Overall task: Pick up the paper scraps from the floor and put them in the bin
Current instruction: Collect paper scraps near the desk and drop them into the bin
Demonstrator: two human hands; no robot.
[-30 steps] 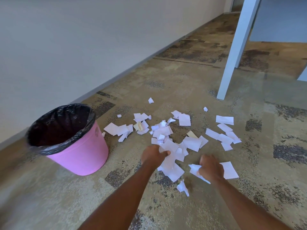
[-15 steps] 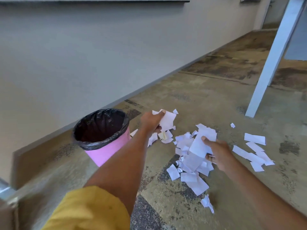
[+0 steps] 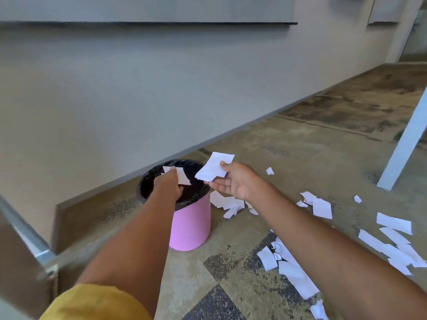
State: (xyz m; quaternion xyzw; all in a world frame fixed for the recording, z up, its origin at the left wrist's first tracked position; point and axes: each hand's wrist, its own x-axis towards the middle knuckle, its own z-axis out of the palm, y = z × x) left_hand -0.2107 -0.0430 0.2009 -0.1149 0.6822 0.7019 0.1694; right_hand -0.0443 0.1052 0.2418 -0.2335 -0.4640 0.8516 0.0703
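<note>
- On my feed, a plain grey wall fills the upper half of the head view and runs off toward the right.
- Below it lies the floor, a carpet mottled in tan and dark patches.
- A pale post stands on the floor at the right edge, well apart from the bin.
- A blurred metal rail crosses the lower left corner.
- The pink bin stands upright near the foot of the wall, with a black liner folded over its rim.
- A yellow sleeve shows at the bottom edge, on the left arm.
- The left hand is over the bin's open mouth, with its fingers curled round a few small white pieces.
- The right hand is raised just beside the rim on the bin's right. It pinches a larger white scrap between thumb and fingers.
- Loose scraps lie on the floor in a bunch just right of the bin.
- More of them lie in a trail at lower right and along the right edge.
- One tiny scrap lies alone beyond the right hand.
</note>
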